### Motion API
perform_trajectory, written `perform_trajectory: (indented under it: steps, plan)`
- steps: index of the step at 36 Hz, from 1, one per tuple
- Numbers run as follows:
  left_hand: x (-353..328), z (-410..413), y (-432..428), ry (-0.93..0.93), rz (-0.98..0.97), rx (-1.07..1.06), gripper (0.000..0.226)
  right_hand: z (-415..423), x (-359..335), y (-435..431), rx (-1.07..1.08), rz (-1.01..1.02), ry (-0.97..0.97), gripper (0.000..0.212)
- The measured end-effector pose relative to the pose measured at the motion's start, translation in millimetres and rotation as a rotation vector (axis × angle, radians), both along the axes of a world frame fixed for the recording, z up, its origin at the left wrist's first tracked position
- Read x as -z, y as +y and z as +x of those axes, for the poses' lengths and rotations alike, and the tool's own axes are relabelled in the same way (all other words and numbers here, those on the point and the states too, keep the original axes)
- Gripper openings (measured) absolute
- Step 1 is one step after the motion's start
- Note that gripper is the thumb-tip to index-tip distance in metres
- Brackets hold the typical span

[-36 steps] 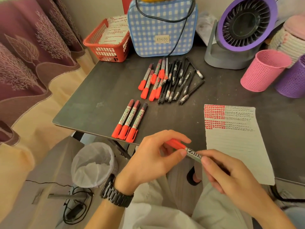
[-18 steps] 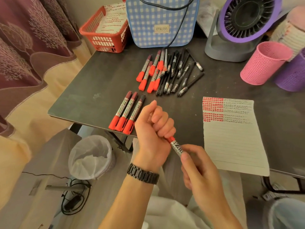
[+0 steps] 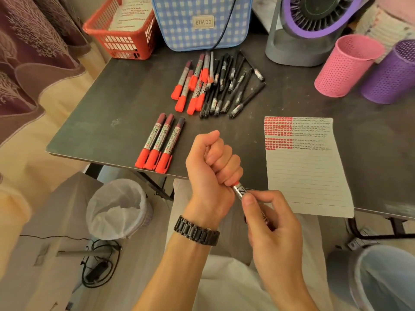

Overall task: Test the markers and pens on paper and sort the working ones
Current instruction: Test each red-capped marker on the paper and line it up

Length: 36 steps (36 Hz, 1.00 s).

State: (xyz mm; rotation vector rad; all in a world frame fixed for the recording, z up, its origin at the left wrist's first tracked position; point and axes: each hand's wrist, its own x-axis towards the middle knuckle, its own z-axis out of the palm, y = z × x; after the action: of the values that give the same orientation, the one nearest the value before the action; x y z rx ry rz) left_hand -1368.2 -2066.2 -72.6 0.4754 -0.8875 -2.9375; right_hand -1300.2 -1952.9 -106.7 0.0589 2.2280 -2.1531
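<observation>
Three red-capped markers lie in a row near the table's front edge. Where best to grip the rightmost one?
Probably pinch the rightmost marker across its labelled barrel from above, coming from the right: it lies flat, its cap crowds the neighbouring marker on the left, while bare table is open to its right.

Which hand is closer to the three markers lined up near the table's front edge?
Left. The left hand sits just right of the three markers; the right hand is farther right and nearer the person, past the table edge.
</observation>
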Motion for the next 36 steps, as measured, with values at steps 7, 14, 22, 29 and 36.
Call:
perform_trajectory:
  steps: [7,14,22,29,36]
  plan:
    - [-1.6,2.4,-4.5,0.010,-0.007,-0.008,0.046,0.5,-3.9,-3.4,0.030,-0.030,-0.022,0.027]
    - [-6.0,4.4,-25.8,0.024,-0.020,-0.056,0.045,-9.1,-10.7,-19.9,-0.042,-0.004,0.022,0.021]
    - [-11.5,7.0,-73.6,0.099,-0.528,0.074,0.032,-66.0,-25.3,-9.4,-0.391,0.181,0.094,0.015]
    - [-20.4,44.2,-132.3,0.021,-1.354,0.338,0.017,-96.3,-35.8,-26.2,-0.547,0.324,0.237,0.013]
    - [-32.4,56.4,-174.3,-0.039,-1.594,0.209,0.014,-115.2,-34.2,-67.4,-0.588,0.343,0.320,0.040]
